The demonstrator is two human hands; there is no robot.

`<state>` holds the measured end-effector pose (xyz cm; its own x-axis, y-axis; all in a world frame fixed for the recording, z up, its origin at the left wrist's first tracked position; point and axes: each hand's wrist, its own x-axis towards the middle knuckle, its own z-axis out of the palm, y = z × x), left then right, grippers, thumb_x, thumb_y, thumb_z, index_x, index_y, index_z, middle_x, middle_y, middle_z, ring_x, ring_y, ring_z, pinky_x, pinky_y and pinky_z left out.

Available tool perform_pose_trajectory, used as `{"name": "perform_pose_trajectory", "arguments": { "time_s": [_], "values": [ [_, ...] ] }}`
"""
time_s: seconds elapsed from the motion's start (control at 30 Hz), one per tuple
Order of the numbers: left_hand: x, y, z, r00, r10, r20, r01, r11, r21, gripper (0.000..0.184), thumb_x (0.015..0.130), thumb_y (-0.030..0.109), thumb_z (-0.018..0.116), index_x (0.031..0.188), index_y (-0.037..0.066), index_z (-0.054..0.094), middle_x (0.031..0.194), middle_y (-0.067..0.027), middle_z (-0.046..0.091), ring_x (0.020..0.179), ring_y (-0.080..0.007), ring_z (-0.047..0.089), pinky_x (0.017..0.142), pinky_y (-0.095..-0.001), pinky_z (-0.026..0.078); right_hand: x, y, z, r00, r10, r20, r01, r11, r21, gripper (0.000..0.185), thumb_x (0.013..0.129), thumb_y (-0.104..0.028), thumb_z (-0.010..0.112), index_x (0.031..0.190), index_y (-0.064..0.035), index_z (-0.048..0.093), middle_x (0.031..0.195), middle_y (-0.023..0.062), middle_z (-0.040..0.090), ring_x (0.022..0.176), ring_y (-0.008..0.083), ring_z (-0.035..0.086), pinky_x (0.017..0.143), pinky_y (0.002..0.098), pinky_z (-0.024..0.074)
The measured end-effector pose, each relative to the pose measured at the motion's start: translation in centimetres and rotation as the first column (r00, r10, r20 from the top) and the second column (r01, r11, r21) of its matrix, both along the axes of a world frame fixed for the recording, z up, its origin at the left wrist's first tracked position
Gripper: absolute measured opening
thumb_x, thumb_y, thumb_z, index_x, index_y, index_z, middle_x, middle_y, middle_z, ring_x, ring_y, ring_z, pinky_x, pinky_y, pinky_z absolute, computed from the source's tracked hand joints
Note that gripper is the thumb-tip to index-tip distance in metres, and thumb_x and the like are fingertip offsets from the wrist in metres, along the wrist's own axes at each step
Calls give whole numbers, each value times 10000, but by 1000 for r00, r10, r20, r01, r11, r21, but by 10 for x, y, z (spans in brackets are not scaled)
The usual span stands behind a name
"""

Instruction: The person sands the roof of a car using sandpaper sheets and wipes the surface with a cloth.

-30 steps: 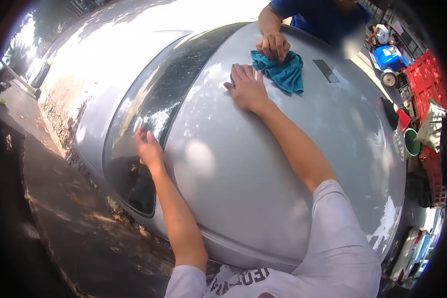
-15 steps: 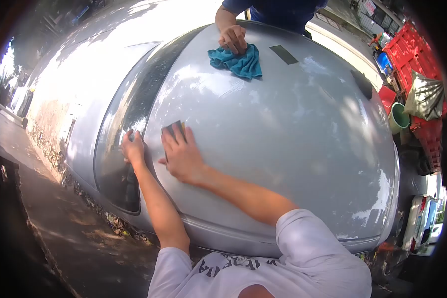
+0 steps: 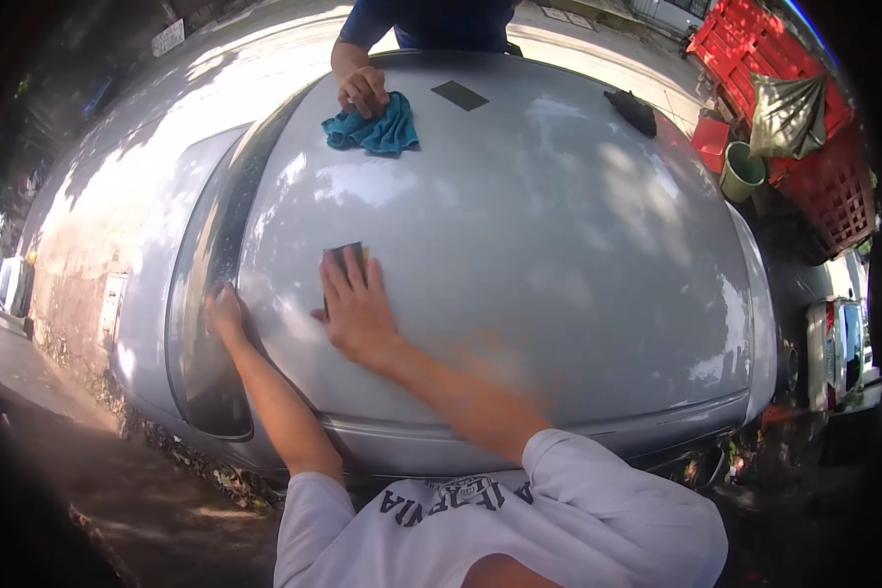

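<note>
My right hand [image 3: 358, 312] lies on the silver car roof [image 3: 519, 255], fingers stretched over a dark piece of sandpaper [image 3: 341, 257] pressed against the surface. Most of the sheet is hidden under the palm and fingers. My left hand [image 3: 225, 312] rests at the roof's left edge by the dark window glass [image 3: 220, 397], its fingers loosely bent and nothing visible in them. Across the roof, another person's hand [image 3: 364, 91] bunches a teal cloth [image 3: 374, 129]. A dark rectangular sheet [image 3: 460, 95] lies flat to the right of that cloth.
A black crumpled item [image 3: 632, 113] lies at the roof's far right edge. Beyond the car stand a green bucket [image 3: 743, 171], a red plastic crate [image 3: 833, 201] and a grey sack [image 3: 789, 116]. A white vehicle [image 3: 833, 358] is parked at right. Across the roof stands a person in dark blue [image 3: 441, 24].
The view has shifted, so the car and the other person appear farther left. My right hand has moved slightly along the roof with the sandpaper, toward me. My left hand stays by the window edge.
</note>
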<state>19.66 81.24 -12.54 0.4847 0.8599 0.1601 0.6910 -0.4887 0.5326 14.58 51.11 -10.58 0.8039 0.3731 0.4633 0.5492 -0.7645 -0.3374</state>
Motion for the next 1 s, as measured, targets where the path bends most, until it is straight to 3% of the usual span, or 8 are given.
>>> {"name": "perform_pose_trajectory", "arguments": {
  "time_s": [0.17, 0.27, 0.37, 0.43, 0.53, 0.77, 0.9, 1.0],
  "values": [
    [-5, -6, 11, 999, 37, -20, -38, 998, -44, 417, 838, 520, 642, 1206, 328, 687, 1281, -133, 637, 1256, -346, 535, 1081, -478, 379, -100, -74, -3, 922, 371, -115, -377, 926, -32, 690, 946, -461, 522, 1458, -12, 412, 1583, 123, 312, 1474, 337, 248, 1154, 576, 219],
    [-7, -5, 7, 1000, -1, 15, 2, 1000, -23, 421, 833, 490, 649, 1210, 307, 689, 1261, -140, 648, 1201, -337, 585, 1048, -525, 398, -100, -209, -16, 985, -123, -122, 98, 976, -194, 663, 962, -469, 494, 1475, -58, 407, 1606, 82, 282, 1482, 310, 249, 1155, 590, 210],
    [-9, -8, 7, 998, -25, 53, 26, 999, -24, 420, 829, 475, 653, 1202, 287, 696, 1226, -151, 666, 1189, -337, 593, 1040, -525, 407, -84, -396, -54, 568, -803, -178, 783, 594, -183, 570, 1049, -400, 374, 1529, -98, 316, 1615, 97, 257, 1491, 317, 218, 1164, 575, 187],
    [-9, -6, 6, 990, -102, 101, 105, 994, -22, 429, 832, 473, 650, 1214, 282, 691, 1239, -151, 661, 1177, -340, 599, 1036, -521, 410, -99, -525, -81, 111, -924, -365, 939, 218, -267, 654, 1042, -507, 281, 1542, -86, 275, 1625, 88, 232, 1489, 315, 214, 1149, 622, 179],
    [-1, -18, 12, 993, -88, 84, 88, 996, 7, 441, 848, 461, 635, 1227, 239, 686, 1220, -152, 672, 1164, -338, 607, 1032, -494, 419, -102, -567, -101, -24, -930, -366, 931, 113, -348, 682, 1032, -528, 284, 1544, -78, 263, 1627, 90, 222, 1492, 315, 201, 1144, 640, 172],
    [9, 8, -6, 958, -283, 49, 280, 959, 54, 529, 922, 537, 540, 1310, 188, 630, 1299, -175, 628, 1240, -382, 555, 1062, -465, 401, -88, -251, -19, 905, -397, -153, 378, 915, -139, 625, 998, -373, 473, 1521, -65, 321, 1621, 93, 238, 1499, 332, 191, 1174, 603, 147],
    [1, -7, 0, 963, -266, 42, 259, 956, 138, 467, 937, 480, 549, 1258, 156, 651, 1245, -171, 655, 1195, -372, 584, 1033, -465, 425, -78, -326, -23, 858, -491, -153, 474, 870, -135, 619, 984, -375, 504, 1513, -91, 350, 1606, 72, 285, 1493, 331, 216, 1150, 654, 141],
    [-3, -11, 3, 960, -273, 61, 268, 960, 80, 439, 928, 483, 560, 1253, 204, 656, 1248, -178, 650, 1187, -381, 585, 1034, -479, 421, -47, -486, -58, 445, -856, -264, 811, 510, -286, 590, 1055, -440, 313, 1553, -127, 263, 1615, 56, 265, 1495, 303, 208, 1149, 650, 146]
  ]
}}
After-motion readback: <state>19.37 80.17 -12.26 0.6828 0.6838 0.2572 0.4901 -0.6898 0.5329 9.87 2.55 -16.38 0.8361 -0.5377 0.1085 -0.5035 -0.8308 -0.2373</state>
